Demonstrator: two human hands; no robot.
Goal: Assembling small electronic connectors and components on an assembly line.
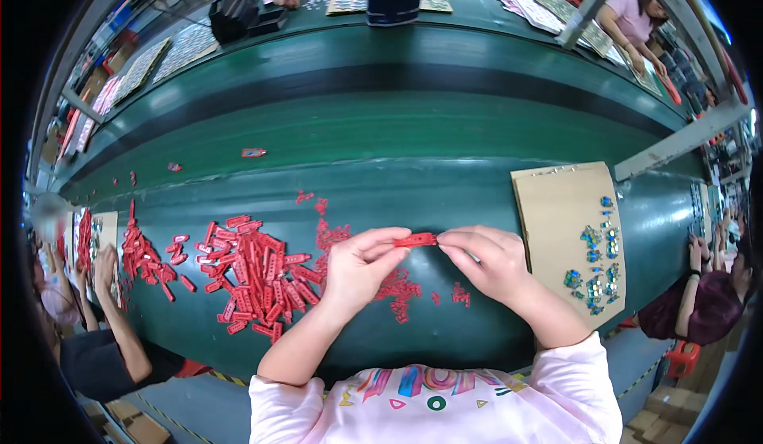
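My left hand (362, 263) pinches one end of a slim red plastic part (416, 240) between thumb and fingers, in front of my chest. The fingertips of my right hand (489, 263) are closed at the part's other end; whether they also hold a tiny piece there is too small to tell. A heap of similar red parts (258, 273) lies left of my left hand. Small red pieces (397, 289) are scattered under and beside that hand. To the right of my right hand, a cardboard sheet (548, 229) carries small blue-green shiny pieces (612, 244).
A green conveyor belt (381, 122) runs across beyond the work surface, with a few loose red parts (253, 153) near its edge. Another red heap (143, 253) lies farther left, beside a co-worker's arm (119, 317). A metal post (675, 140) slants at the right. Other people work around.
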